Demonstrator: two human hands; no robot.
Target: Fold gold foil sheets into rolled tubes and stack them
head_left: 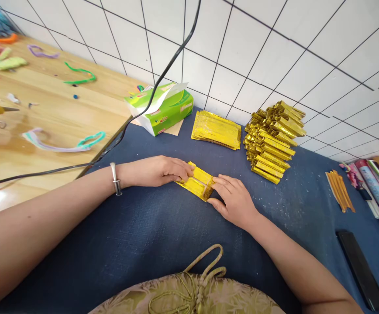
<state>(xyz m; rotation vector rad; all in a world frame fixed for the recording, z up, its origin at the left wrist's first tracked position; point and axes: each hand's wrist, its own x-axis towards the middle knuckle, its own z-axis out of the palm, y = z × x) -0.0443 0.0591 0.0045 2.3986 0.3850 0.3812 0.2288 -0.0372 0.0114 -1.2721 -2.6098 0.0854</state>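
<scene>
A sheet of gold foil paper (197, 180), with fold lines across it and its right edge raised, lies on the dark blue table cover in front of me. My left hand (168, 171), with a silver bangle at its wrist, has its fingers closed over the sheet's left end. At the right edge my right hand (232, 198) pinches the paper between thumb and fingers. The fingers hide both ends of the sheet in part. Behind it lies a flat stack of gold sheets (216, 130). A heap of folded gold paper strips (273, 141) rises to the right of that stack.
A green tissue box (163, 111) stands by the tiled wall, with a black cable (171, 61) crossing in front. Pipe cleaners (81, 74) lie on the wooden table at left. Farther right are brown strips (340, 190) and a long black object (361, 268).
</scene>
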